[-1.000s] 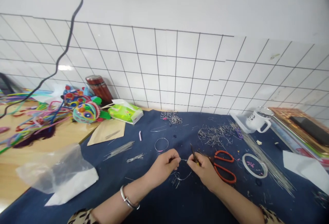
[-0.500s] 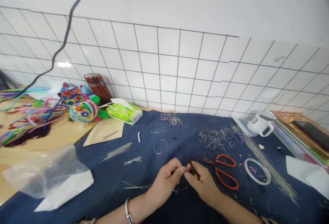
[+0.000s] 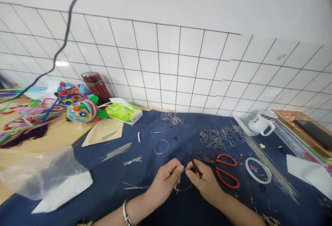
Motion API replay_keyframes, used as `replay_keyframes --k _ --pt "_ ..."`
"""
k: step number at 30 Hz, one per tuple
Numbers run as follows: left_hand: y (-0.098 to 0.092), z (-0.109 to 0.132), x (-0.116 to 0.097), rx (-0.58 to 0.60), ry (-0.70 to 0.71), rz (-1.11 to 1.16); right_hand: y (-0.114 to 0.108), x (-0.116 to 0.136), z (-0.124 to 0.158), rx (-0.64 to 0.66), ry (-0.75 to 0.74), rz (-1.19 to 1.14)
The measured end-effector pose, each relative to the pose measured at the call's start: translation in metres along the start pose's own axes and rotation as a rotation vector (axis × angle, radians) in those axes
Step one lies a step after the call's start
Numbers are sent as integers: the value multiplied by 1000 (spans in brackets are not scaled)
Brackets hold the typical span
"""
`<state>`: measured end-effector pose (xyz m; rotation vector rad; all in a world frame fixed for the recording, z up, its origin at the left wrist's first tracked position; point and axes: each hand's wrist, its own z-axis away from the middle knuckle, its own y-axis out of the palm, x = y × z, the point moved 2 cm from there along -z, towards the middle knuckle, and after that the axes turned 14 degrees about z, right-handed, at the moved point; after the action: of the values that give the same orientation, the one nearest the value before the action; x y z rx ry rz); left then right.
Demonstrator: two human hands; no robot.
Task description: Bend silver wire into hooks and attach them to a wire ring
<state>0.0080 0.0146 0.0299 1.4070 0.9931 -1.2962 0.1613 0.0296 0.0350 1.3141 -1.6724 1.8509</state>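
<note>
Just above the counter (image 3: pixel 111 191), the left hand (image 3: pixel 166 181) has its grip pinched tight on a thin wire (image 3: pixel 184 187) to steady it, the loop sagging below, while the right hand (image 3: pixel 206 182) has its grip closed around small pliers (image 3: pixel 194 165) nosed against that wire, orange scissors (image 3: pixel 224 171) lying just to the right within reach.

Two hands show, the left hand (image 3: pixel 166 181) and the right hand (image 3: pixel 206 183), with one bangle (image 3: pixel 126 215), one small dark tool (image 3: pixel 195 166) and one bent wire (image 3: pixel 184 188). On the worktop lie one pair of scissors (image 3: pixel 224 171), one roll of tape (image 3: pixel 258 174), one wire ring (image 3: pixel 161 146), one sheaf of long wires (image 3: pixel 272 170), and two scrap heaps: a small heap (image 3: pixel 171 118) and a large heap (image 3: pixel 218 136). Near the right edge stands one mug (image 3: pixel 260 122). Toward the back left are one flask (image 3: pixel 95 86), one green packet (image 3: pixel 124 112) and one brown envelope (image 3: pixel 103 132). At the front left lies one plastic bag (image 3: pixel 38 170).
</note>
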Motion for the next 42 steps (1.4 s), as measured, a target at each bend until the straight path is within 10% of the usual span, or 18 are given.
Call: replay_keyframes --k 42 --pt "-10 -6 10 -50 -117 168 -2 -16 -7 19 132 -213"
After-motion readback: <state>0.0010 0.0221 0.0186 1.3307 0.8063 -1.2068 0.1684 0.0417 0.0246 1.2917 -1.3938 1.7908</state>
